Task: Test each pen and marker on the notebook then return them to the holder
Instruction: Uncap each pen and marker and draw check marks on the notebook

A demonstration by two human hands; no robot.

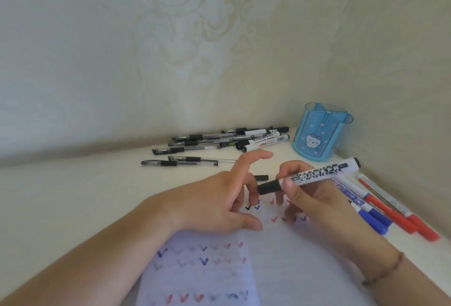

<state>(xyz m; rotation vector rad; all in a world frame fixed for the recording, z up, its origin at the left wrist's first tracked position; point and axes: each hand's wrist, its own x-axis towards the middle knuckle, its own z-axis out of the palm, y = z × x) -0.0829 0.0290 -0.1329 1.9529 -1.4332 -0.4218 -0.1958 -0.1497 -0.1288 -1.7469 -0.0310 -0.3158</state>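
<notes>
Cream desk in a wallpapered corner, notebook (207,269) nearest.
Right hand (300,191) pinched the black whiteboard marker (314,175), cap on; left hand (219,200) hovered open. Best: pull the cap straight off, test, then drop it in the blue holder (319,134) behind.

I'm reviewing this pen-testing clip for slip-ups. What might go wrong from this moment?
1. The right hand holds the black marker by its barrel above the notebook; if its cap is loose, it may drop onto the ticks.
2. The left hand rests on the page near fresh ticks and might smear them.
3. The blue holder stands empty, while the pens lie loose and could roll.
</notes>
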